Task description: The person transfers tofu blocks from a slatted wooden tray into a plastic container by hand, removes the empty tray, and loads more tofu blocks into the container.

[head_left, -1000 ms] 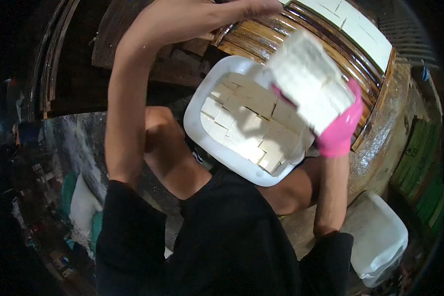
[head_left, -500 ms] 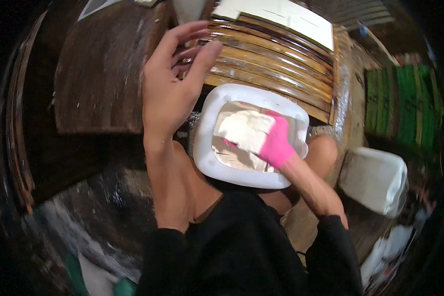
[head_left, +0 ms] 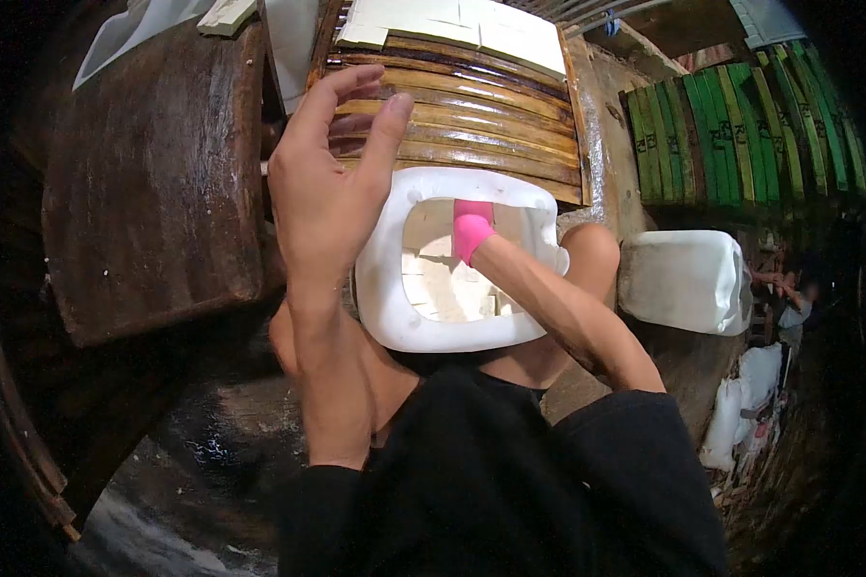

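Between my knees stands a white plastic container point(head_left: 383, 298) with its top cut open. Pale white blocks point(head_left: 452, 291) lie packed inside it. My right hand point(head_left: 472, 231), in a pink glove, reaches down through the opening near the far wall; its fingers are hidden, and so is anything they hold. Bare and raised, my left hand point(head_left: 342, 168) is to the left of the opening, fingers apart and slightly curled, holding nothing. Beyond the container is a wet slatted wooden rack point(head_left: 471, 115), with white slabs point(head_left: 520, 37) along its far side.
A dark wooden board point(head_left: 159, 192) is at the left, with a white block point(head_left: 226, 16) at its top edge. To the right lie another white container point(head_left: 681, 281) and green slatted frames point(head_left: 731, 135). A person point(head_left: 794, 306) is at the far right.
My right hand has gone down into the container with the white blocks it held above it, and they can no longer be told apart. My left hand came off the rack side and hangs raised.
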`<action>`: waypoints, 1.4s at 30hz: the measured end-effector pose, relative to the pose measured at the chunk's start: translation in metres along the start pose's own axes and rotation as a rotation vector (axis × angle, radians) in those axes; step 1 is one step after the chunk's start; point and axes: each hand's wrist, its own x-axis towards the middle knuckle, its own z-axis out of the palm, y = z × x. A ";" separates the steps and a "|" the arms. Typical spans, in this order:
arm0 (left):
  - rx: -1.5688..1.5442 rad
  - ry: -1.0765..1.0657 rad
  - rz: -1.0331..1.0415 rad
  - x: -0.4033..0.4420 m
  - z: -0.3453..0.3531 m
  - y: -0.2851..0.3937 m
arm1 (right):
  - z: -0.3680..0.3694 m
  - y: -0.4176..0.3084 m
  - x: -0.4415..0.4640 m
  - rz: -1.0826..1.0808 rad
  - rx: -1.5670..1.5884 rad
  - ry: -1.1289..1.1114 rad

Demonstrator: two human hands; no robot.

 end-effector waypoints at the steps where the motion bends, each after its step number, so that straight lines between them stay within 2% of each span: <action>1: 0.009 -0.002 -0.008 0.000 -0.001 0.000 | -0.006 0.002 -0.004 0.015 -0.014 0.018; 5: -0.052 0.001 -0.040 0.006 0.003 -0.010 | 0.012 0.021 0.032 0.091 0.030 0.108; 7: 0.023 -0.041 -0.060 0.005 0.003 -0.006 | 0.009 0.022 0.036 0.021 -0.037 0.176; 11: 0.101 -0.046 -0.077 0.005 0.003 -0.003 | -0.021 0.002 -0.002 -0.227 -0.405 0.230; 14: 0.132 -0.053 -0.090 0.005 0.007 -0.005 | -0.027 0.004 -0.010 -0.210 -0.863 0.201; 17: 0.170 -0.091 -0.096 0.006 0.013 -0.006 | 0.008 0.003 -0.010 -0.249 -0.858 0.148; 18: 0.190 -0.104 -0.109 0.005 0.016 -0.008 | 0.013 -0.001 -0.010 -0.180 -0.742 0.062; 21: 0.276 -0.153 -0.123 0.003 0.027 -0.019 | 0.004 -0.010 -0.021 -0.326 -0.726 -0.063; 22: 0.317 -0.179 -0.115 0.003 0.032 -0.023 | -0.005 -0.028 -0.039 -0.214 -0.894 -0.144; 23: 0.358 -0.204 -0.110 0.006 0.038 -0.027 | -0.014 -0.026 -0.054 -0.368 -0.959 -0.150; 24: 0.457 -0.259 -0.121 0.012 0.045 -0.031 | -0.021 -0.056 -0.083 -0.272 -1.091 -0.330; 27: 0.530 -0.446 -0.182 0.040 0.079 -0.047 | -0.082 -0.130 -0.087 -0.173 -0.645 -0.888; 28: 0.445 -0.441 -0.102 0.051 0.096 -0.090 | -0.105 -0.146 -0.068 -0.151 -0.418 -0.830; 29: 0.540 -0.533 -0.118 0.062 0.106 -0.092 | -0.128 -0.160 -0.041 -0.131 -0.193 -0.767; 31: 0.704 -0.750 -0.324 0.080 0.126 -0.098 | -0.177 -0.188 0.034 -0.418 -0.246 -0.316; 33: 0.795 -0.733 -0.239 0.077 0.134 -0.123 | -0.229 -0.215 0.129 -0.406 -0.374 0.111; 35: 0.942 -0.767 -0.198 0.074 0.131 -0.130 | -0.262 -0.223 0.223 -0.670 -0.355 0.305; 38: 1.114 -0.869 -0.315 0.084 0.128 -0.109 | -0.290 -0.254 0.408 -0.446 -1.168 0.491; 39: 1.144 -0.869 -0.329 0.083 0.129 -0.105 | -0.246 -0.236 0.373 -0.473 -0.743 0.776; 41: 1.195 -0.874 -0.363 0.086 0.132 -0.103 | -0.192 -0.214 0.369 -0.620 -0.824 1.133; 42: 1.177 -0.862 -0.378 0.084 0.132 -0.102 | -0.178 -0.225 0.342 -0.561 -0.772 1.023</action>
